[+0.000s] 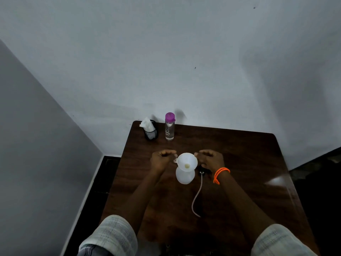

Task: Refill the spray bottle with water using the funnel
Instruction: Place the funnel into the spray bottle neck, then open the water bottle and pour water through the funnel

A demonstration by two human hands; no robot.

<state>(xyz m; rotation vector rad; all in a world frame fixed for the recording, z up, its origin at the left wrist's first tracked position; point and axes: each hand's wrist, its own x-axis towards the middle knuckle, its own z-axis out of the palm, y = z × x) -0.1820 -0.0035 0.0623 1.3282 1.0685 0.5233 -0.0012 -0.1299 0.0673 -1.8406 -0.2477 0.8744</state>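
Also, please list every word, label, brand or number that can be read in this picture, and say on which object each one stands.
Nothing can be read for certain.
Clear water bottle with the purple cap: pale vertical script printed down its side, too small and blurred to quote.
White funnel, translucent spray bottle, black mesh holder with tissue, orange wristband, wooden table: no text visible.

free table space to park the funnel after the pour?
Bare table right of the right hand, out to the edge. Crowded: spray bottle, funnel, tube at centre; water bottle, mesh cup far left.
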